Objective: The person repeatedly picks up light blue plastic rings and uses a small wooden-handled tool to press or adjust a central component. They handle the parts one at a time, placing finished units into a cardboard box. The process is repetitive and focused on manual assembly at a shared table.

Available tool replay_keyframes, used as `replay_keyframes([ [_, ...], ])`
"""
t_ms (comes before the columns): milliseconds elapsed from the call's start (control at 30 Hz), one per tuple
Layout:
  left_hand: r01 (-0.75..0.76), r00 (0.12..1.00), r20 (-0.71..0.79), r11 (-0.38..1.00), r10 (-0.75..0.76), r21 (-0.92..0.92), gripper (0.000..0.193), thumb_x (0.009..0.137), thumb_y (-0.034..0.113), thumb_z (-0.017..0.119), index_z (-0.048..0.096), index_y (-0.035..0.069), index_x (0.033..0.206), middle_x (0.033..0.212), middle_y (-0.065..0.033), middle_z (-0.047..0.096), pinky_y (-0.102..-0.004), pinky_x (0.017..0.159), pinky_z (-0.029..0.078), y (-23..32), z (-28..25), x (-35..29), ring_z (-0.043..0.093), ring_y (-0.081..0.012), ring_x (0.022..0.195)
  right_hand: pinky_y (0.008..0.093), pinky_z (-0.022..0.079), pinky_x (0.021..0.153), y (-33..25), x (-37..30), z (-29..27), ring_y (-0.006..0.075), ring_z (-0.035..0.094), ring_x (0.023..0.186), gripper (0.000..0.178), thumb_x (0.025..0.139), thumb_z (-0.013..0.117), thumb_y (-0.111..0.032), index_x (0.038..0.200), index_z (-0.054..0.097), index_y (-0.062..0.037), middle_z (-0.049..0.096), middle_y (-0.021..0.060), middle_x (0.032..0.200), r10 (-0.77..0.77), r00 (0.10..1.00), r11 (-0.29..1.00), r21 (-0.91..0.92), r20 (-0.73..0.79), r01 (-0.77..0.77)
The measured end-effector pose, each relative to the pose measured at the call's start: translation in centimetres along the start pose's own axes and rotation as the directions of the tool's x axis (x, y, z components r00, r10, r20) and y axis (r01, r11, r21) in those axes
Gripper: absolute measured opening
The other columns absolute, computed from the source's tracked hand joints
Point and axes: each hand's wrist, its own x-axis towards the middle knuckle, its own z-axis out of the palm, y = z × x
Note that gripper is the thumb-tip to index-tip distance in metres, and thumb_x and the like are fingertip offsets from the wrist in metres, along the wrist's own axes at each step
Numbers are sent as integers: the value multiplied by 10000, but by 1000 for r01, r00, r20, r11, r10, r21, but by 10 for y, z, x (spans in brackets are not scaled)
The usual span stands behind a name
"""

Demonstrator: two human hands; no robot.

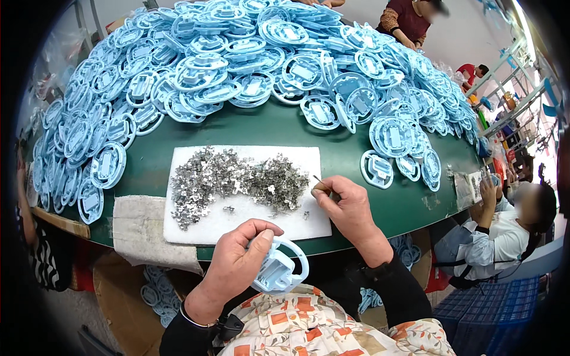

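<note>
My left hand (236, 256) is closed around the edge of a light-blue plastic ring-shaped part (275, 272), which has a boxy recess in its middle. It is held tilted above my lap, just off the table's near edge. My right hand (350, 209) pinches a thin dark tool (317, 178); only its narrow tip shows past my fingers, so its exact kind is hidden. This hand hovers over the right side of a white foam sheet (306, 155). A heap of small silvery metal pieces (214, 178) lies on the sheet, with a few strays nearer me.
A large pile of similar blue parts (249, 59) covers the far side of the green table (261, 127). A folded whitish cloth (139, 228) lies left of the sheet. Cardboard boxes (119, 302) with blue parts stand below. Co-workers sit at right (504, 231) and stand behind (409, 24).
</note>
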Motion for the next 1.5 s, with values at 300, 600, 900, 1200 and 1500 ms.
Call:
replay_keyframes([
  [300,42,997,69,999,-41,-20,330,1065,235,530,697,-34,1160,873,25,664,-205,673,468,-13,21,25,539,-15,770,318,496,529,-35,-29,-2,212,627,600,150,779,770,-15,905,694,-43,622,72,742,-323,946,946,44,24,322],
  [600,29,999,28,999,-28,-18,304,1046,275,585,714,5,1101,812,56,621,-203,638,438,-6,19,23,498,-8,732,309,507,571,-29,-26,-17,222,633,644,206,765,744,20,960,715,-37,639,66,778,-392,905,918,133,162,374],
  [900,-58,997,49,985,51,160,262,1024,251,600,717,17,1037,798,37,638,-228,624,438,-5,18,22,509,-30,712,212,427,598,-25,-32,-15,32,498,667,126,931,683,-67,1013,703,28,640,-7,812,-4,974,910,405,227,-90],
  [1200,-195,981,96,866,170,461,258,974,258,626,724,22,1011,610,-81,602,-300,552,455,1,14,18,549,-107,550,207,399,600,-38,-2,-24,13,453,685,110,913,678,-99,903,674,10,564,-71,745,151,749,824,337,645,-456],
  [1500,-15,1000,-2,983,15,182,281,1037,114,499,618,-33,1244,964,-39,701,-211,729,519,-4,1,13,620,-43,831,197,377,555,-36,-30,-21,6,455,633,42,879,679,-30,880,674,12,579,-55,741,182,897,827,432,402,-361],
])
